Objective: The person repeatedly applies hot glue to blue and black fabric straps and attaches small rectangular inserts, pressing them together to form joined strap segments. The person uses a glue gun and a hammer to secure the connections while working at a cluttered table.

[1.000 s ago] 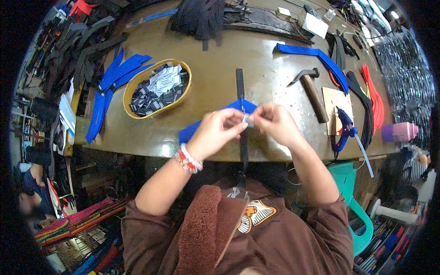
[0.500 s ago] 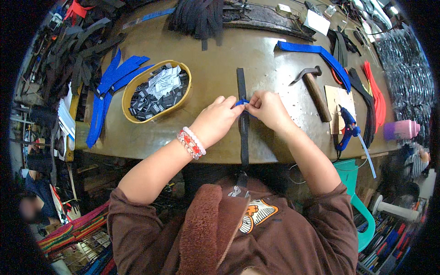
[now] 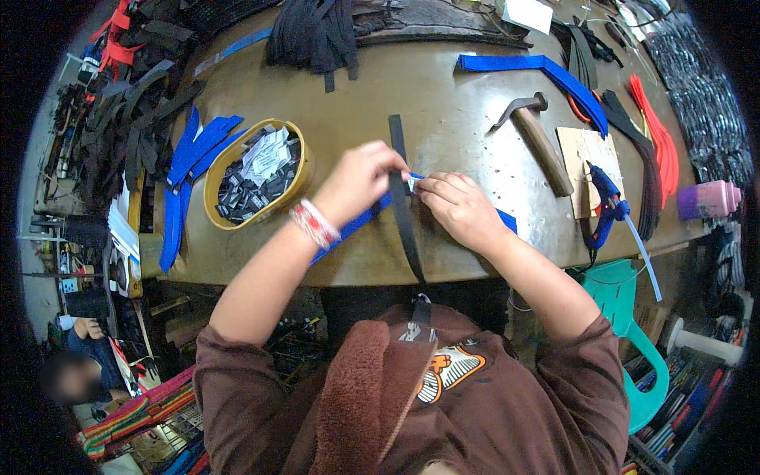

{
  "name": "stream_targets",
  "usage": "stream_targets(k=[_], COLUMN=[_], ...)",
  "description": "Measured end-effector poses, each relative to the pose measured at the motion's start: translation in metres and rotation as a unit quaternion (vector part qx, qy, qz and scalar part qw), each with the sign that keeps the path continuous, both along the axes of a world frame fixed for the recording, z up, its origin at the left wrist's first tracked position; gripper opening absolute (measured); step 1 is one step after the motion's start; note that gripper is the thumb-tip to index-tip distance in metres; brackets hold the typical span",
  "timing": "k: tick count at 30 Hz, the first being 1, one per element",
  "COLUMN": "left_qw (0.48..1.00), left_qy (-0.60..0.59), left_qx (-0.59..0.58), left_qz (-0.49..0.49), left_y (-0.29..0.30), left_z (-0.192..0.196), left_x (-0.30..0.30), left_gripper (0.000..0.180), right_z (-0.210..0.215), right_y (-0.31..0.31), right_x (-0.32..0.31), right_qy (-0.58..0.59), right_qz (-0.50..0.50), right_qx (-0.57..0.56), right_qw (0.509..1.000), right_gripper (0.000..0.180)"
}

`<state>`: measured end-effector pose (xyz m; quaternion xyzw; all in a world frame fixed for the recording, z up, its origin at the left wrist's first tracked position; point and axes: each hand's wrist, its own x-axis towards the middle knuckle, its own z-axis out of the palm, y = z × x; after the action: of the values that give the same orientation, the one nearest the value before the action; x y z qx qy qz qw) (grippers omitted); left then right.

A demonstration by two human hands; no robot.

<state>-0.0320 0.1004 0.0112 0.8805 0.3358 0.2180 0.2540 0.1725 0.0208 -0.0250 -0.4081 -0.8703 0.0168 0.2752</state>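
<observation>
L hand (image 3: 360, 184): over mid table, from L side of black strap (image 3: 405, 226). Thumb & index narrow, tips at strap; fingers slightly blurred, so can't tell if pinched on it or only touching. Beaded bracelets (image 3: 315, 223) on L wrist.

R hand (image 3: 461, 207): just R of black strap, fingers bunched, holding blue strap (image 3: 360, 223) w/ tips beside a small pale tag (image 3: 412, 184).

Black strap: approx. lengthwise, far end flat on table (image 3: 356, 115), near end at table's near edge; crosses over blue strap btwn the hands. Blue strap: slants out under L forearm; other end shows R of R hand.

L of hands: yellow tub (image 3: 299, 176) w/ white & black tags (image 3: 261, 154); more blue straps (image 3: 180, 190) beyond it, at far L.

R of hands: hammer (image 3: 544, 153), wood handle toward person; next to it pale board (image 3: 570, 162) w/ blue glue gun (image 3: 608, 194) at its R edge, translucent stick out of rear. Red strips (image 3: 655, 142) farther R.
</observation>
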Motion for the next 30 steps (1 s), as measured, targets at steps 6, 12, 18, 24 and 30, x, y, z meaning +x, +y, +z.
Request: stream_targets(k=[6,12,18,24,30], left_qw=[0.948,0.995,0.963,0.964,0.990], left_qy=[-0.044,0.033,-0.005,0.240,0.120], left_qx=[-0.315,-0.066,0.128,-0.056,0.061], left_qz=[0.021,-0.062,0.237,0.099,0.048], left_y=[0.045,0.056,0.071,-0.098,-0.131], left_z=[-0.010,-0.020,0.020,0.002,-0.026], left_x=[0.008,0.010,0.021,0.018,0.036], left_gripper=[0.015,0.019,0.037,0.074,0.070], right_z=[0.003,0.008,0.046,0.031,0.077], right_y=[0.001,-0.002,0.033,0.019,-0.029], right_x=[-0.001,-0.009,-0.014,0.095,0.057], right_qy=[-0.010,-0.056,0.151,-0.240,0.191], right_qz=[0.001,-0.039,-0.067,-0.549,-0.393], right_qx=[-0.009,0.030,-0.341,-0.071,-0.264], right_qw=[1.000,0.997,0.925,0.797,0.860], right_gripper=[0.025,0.028,0.039,0.058,0.051])
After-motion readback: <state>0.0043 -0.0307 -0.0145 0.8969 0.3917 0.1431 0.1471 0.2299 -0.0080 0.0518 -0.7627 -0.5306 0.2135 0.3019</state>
